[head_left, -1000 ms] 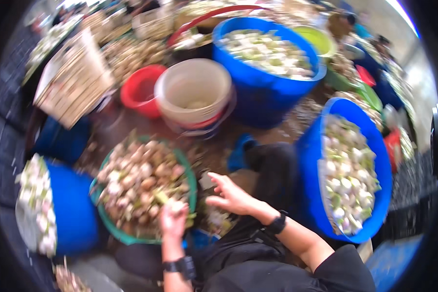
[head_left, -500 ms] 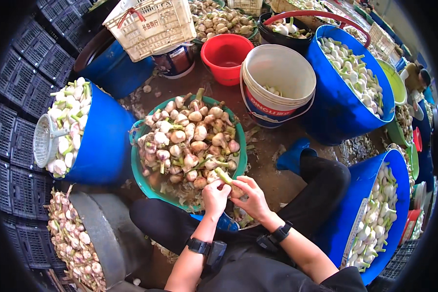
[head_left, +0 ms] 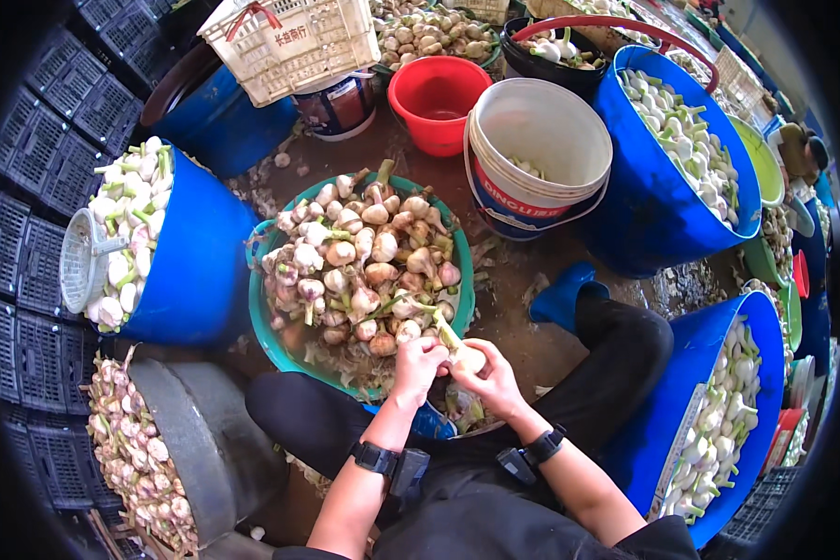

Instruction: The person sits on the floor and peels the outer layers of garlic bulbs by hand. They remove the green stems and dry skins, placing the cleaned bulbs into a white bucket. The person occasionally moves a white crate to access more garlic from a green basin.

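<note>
Both hands meet at the near edge of a green basin (head_left: 269, 319) heaped with pinkish, unpeeled garlic (head_left: 336, 252). My right hand (head_left: 486, 381) grips a pale garlic bulb (head_left: 469, 358) whose green stem points up and away from me. My left hand (head_left: 416, 373) is closed against the same bulb, pinching at its left side; what exactly its fingertips hold is partly hidden. Beneath my hands some loose peel and a blue object show between my legs, partly covered.
Blue tubs of whiter garlic stand left (head_left: 196, 261), right (head_left: 644, 439) and behind (head_left: 616, 215). A grey tub (head_left: 205, 448) of garlic is lower left. A white bucket (head_left: 541, 140), red bucket (head_left: 439, 98) and crate (head_left: 289, 42) are beyond the basin. Black crates (head_left: 42, 252) line the left. A person (head_left: 803, 149) is far right.
My right hand was open a second ago and has since closed on a bulb with my left. The bulb shows whiter than half a second ago. The view has swung and steadied.
</note>
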`<state>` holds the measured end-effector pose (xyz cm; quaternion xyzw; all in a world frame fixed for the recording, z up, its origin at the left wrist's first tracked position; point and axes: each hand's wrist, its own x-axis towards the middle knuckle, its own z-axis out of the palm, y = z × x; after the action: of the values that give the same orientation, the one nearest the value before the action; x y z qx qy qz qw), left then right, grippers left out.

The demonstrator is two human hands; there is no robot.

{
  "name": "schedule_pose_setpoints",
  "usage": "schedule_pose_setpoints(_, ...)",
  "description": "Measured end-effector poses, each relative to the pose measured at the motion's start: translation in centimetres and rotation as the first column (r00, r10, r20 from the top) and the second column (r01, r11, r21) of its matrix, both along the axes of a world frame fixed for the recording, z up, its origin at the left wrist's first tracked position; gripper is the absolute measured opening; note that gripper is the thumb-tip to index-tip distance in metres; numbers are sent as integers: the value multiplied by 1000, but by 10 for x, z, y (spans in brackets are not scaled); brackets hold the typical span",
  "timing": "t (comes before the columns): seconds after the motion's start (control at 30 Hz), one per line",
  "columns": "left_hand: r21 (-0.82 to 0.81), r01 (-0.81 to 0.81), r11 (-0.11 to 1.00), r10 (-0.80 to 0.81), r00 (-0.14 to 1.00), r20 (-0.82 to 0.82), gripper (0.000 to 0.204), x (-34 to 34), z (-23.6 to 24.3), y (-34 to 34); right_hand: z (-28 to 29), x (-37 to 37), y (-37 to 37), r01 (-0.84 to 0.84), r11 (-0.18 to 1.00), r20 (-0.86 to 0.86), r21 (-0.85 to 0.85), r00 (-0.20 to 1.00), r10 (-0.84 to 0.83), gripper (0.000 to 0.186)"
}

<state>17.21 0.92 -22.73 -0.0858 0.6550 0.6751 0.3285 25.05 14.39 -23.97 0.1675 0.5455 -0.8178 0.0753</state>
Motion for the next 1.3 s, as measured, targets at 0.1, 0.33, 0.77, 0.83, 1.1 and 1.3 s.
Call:
schedule_pose_setpoints(0.1,230,-171,958,115,965,237,12,6,2,1,1,-1,9,136,896,174,-423,982,-67,55)
schedule_pose_setpoints(0.33,440,-46,897,-99,948,302,7,5,17,8,-1,-1,20,-174,730,-19,-661,976,215,41)
schedule_pose_setpoints(0.77,617,-178,767,-225,825,518,4,12,17,3,15,-3,30,-73,953,223,-294,964,143,31)
schedule_pose_setpoints(0.83,688,-252,681,-280,779,562,4,15,15,2,21,-3,37,-166,974,89,-153,979,181,33)
schedule_pose_setpoints(1.1,367,-338,867,205,912,355,18,7,-34,4,25,3,41,-207,831,-8,-517,971,237,59)
schedule_pose_setpoints(1.3,200,83,976,-83,997,-10,22,21,-6,16,14,-2,33,88,996,21,22,996,-88,47)
